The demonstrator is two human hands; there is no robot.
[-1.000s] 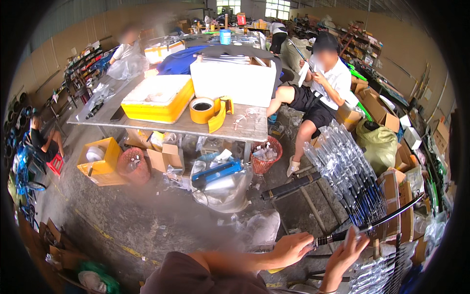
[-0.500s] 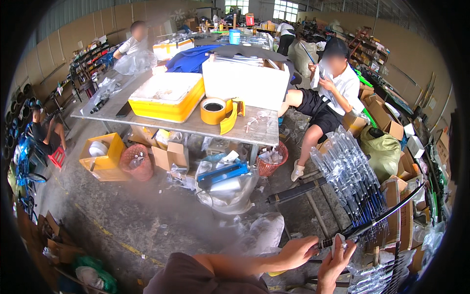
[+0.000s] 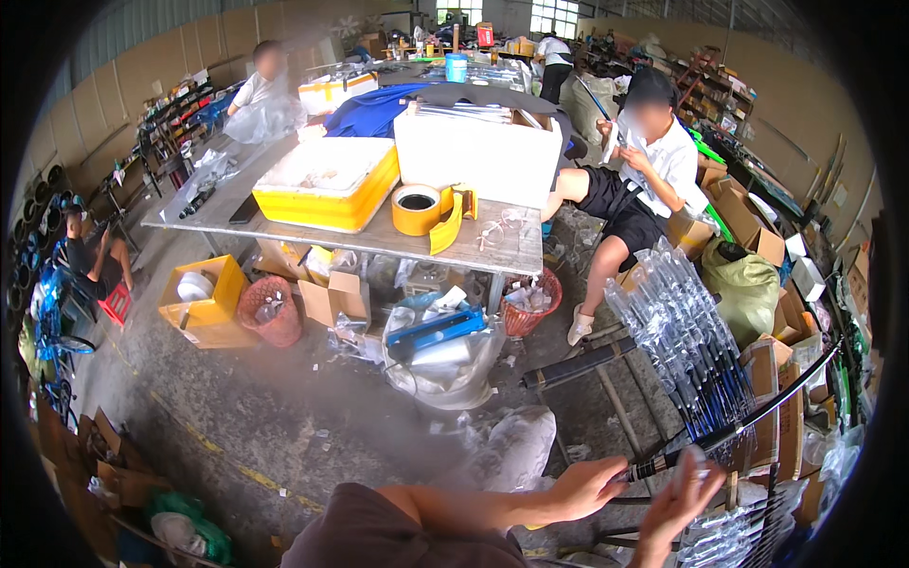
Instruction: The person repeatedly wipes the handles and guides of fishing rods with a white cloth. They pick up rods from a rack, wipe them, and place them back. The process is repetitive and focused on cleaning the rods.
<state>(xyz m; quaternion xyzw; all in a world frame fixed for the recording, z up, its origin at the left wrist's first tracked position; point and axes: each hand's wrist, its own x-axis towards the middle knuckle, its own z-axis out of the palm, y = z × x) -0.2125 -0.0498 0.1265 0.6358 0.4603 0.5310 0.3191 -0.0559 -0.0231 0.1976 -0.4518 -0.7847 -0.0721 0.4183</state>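
Observation:
A long black fishing rod (image 3: 769, 407) slants up to the right, its far end bent by the lens. My left hand (image 3: 589, 487) is closed around its butt end. A small white cloth (image 3: 696, 458) is pinched in my right hand (image 3: 680, 504), close beside the rod just past my left hand; motion blurs those fingers, and whether the cloth touches the rod is unclear. Just beyond lie several rods in clear plastic sleeves (image 3: 677, 327), side by side on a metal rack (image 3: 617, 409). More plastic-sleeved rods (image 3: 724, 540) lie by my right forearm.
Ahead stands a table (image 3: 355, 237) with yellow-sided foam boxes (image 3: 327, 194) and a tape roll (image 3: 417, 208). A seated co-worker (image 3: 653, 151) handles another rod at the right. Red baskets (image 3: 270, 317), a white sack (image 3: 440, 374) and cartons (image 3: 757, 379) stand around.
My right hand and the cloth have shifted right along the rod. My left hand has moved slightly right, still gripping the butt end. The view has shifted a little.

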